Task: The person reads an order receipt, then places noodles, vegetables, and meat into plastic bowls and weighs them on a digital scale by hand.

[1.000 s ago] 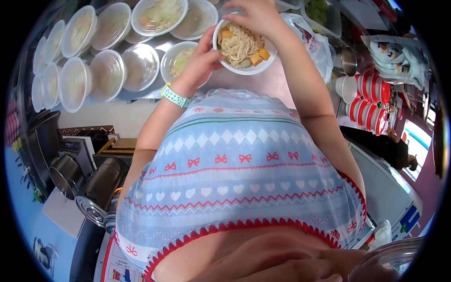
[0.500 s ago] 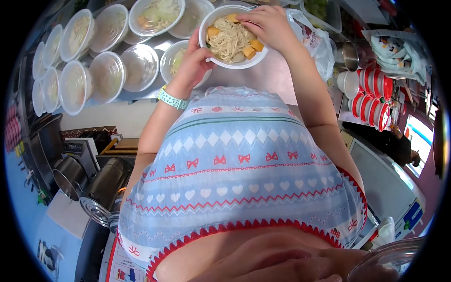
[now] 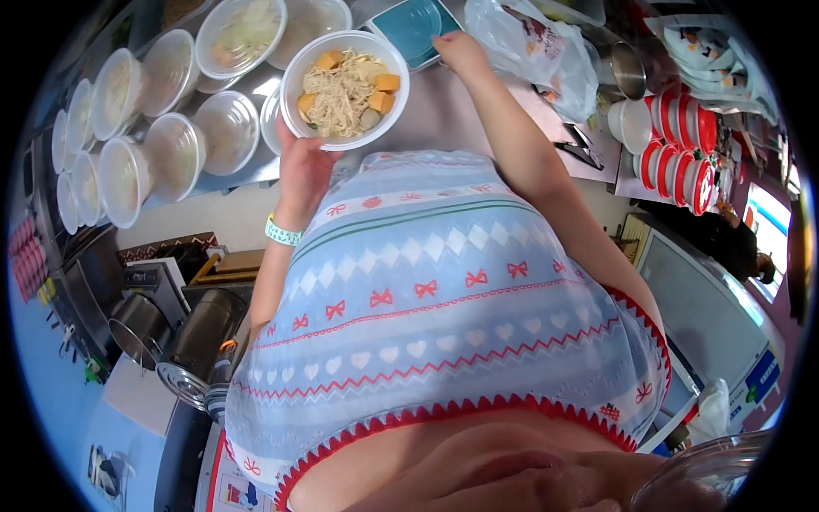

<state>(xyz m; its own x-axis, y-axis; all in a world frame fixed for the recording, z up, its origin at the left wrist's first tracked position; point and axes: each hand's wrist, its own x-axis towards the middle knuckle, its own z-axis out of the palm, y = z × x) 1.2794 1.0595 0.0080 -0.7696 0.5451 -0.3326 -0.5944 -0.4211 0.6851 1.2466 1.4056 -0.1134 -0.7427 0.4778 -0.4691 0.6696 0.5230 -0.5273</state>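
My left hand (image 3: 304,171) grips the near-left rim of a white bowl (image 3: 345,90), which is filled with noodles, orange cubes and a greyish round piece. To its right, my right hand (image 3: 461,53) has its fingers closed at the right edge of a teal round item (image 3: 411,29) in a pale rectangular tray. Whether the fingers hold that item or only touch it is too small to tell. Several lidded bowls (image 3: 176,143) stand at the left, partly stacked, with food visible through some lids.
A white plastic bag (image 3: 543,53) lies right of my right hand, with a metal pot (image 3: 627,70) beyond it. Red-and-white stacked containers (image 3: 680,158) are at the far right. A dark clip-like tool (image 3: 582,147) lies near the counter edge. Metal pots (image 3: 203,334) stand at lower left.
The bowl has moved left with my left hand. My right hand has left the bowl's food and is now at the teal item, which has come into view.
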